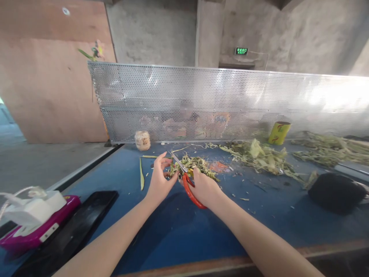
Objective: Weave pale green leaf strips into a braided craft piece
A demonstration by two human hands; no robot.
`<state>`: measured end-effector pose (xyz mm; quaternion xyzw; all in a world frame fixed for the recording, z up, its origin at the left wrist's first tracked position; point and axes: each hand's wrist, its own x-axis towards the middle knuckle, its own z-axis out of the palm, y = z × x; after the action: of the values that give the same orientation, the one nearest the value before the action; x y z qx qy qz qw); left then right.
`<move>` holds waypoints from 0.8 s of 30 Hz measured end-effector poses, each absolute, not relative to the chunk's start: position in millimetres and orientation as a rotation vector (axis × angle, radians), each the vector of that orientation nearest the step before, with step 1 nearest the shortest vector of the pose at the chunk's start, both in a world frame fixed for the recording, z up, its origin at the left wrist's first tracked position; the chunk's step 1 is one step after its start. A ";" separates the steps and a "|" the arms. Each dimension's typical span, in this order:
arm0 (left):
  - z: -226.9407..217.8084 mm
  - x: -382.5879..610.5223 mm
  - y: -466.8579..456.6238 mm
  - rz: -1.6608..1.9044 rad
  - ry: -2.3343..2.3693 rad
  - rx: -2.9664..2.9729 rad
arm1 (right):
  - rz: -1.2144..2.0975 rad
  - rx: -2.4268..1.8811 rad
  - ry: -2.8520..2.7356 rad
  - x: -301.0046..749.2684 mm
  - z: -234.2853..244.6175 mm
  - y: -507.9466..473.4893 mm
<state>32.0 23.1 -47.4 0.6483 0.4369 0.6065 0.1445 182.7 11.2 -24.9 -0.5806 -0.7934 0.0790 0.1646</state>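
Scissors with red handles [192, 194] are gripped in my right hand [204, 188], their metal blades [179, 162] pointing up and left toward my other hand. The fingers and thumb of my left hand [160, 179] are curled around a bit of dried green plant [173, 168] beside the blades. Whether the blades touch it I cannot tell. Just behind and between the hands lies a small heap of dried plant pieces [203, 164] on the blue table [170, 231].
Left are a cut leaf strip [142, 175], a twine spool [142, 140], a black phone [72, 227] and a purple power strip [37, 234]. Dried leaves [256, 156], a yellow tube [279, 133] and a black object [336, 192] lie right. A perforated metal panel [161, 92] stands behind.
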 end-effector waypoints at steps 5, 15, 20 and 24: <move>-43.5 32.9 22.3 1.745 1.317 1.775 | 0.207 -1.666 -2.260 182.3 -25.3 12.0; -36.1 31.8 23.4 1.673 1.263 1.408 | 0.133 -1.615 -2.225 183.0 -25.6 13.9; -35.7 33.5 21.6 1.655 1.176 1.405 | 0.040 -1.580 -2.183 183.1 -29.4 16.1; -34.4 34.3 19.4 1.611 1.134 1.419 | 0.057 -1.610 -2.173 183.0 -28.9 17.9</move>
<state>34.3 19.4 -34.4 0.5476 0.4376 0.6216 0.3496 183.0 17.9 -28.9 -0.5810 -0.7844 0.0207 0.2164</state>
